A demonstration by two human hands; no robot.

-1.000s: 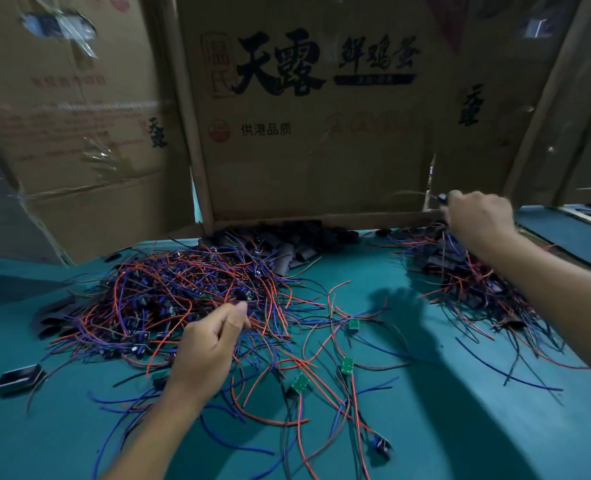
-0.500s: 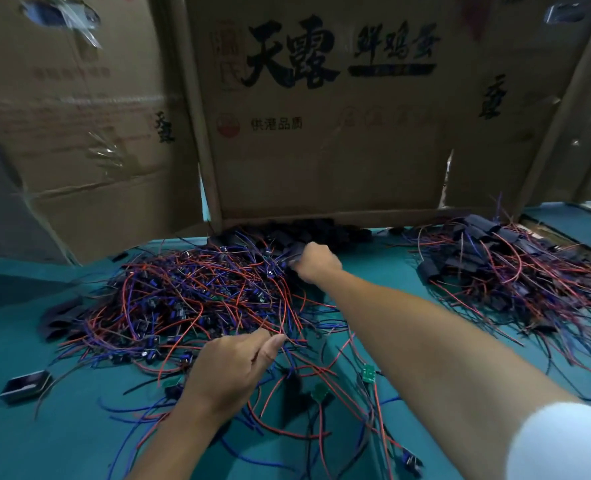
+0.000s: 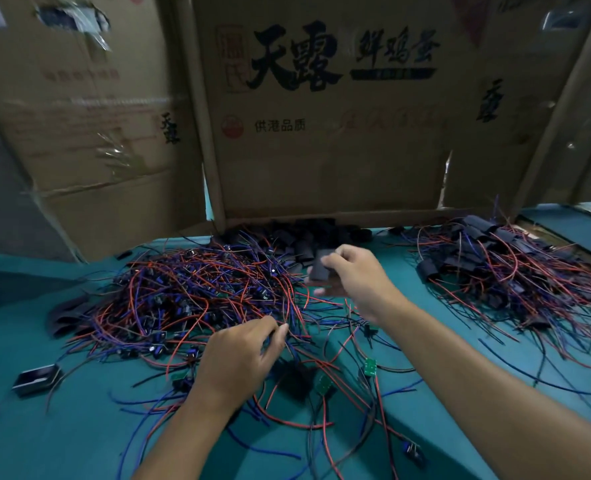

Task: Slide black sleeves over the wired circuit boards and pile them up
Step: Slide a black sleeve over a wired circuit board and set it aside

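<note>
Nearest, the left hand (image 3: 238, 358) pinches red and blue wires (image 3: 287, 327) at the tangled pile's edge on the teal worktop (image 3: 79, 427). Farther, the right hand's (image 3: 356, 275) fingers grasp 1 black sleeve (image 3: 320, 268). Sleeved boards (image 3: 495, 261) lie far right.

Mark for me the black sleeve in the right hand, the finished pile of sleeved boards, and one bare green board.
black sleeve (image 3: 321, 268), head view, on its flat face
finished pile (image 3: 501, 268), head view, on its middle
green board (image 3: 369, 367), head view, on its face
</note>
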